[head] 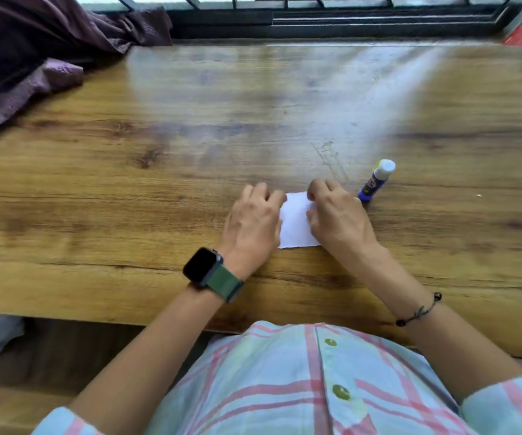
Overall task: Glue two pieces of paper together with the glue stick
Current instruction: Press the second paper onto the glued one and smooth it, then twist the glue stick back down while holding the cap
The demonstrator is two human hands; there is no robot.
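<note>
Both hands, left hand (253,219) and right hand (336,216), press curled fingers on the paper (295,224); the glue stick (376,181) stands at 2 o'clock of it.

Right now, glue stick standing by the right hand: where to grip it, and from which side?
Grip the blue barrel of the glue stick at mid-height, below the white cap. It stands upright on the table, just beyond the right hand, with bare wood on its far and right sides. Probably come from the right, fingers around the barrel.
</note>
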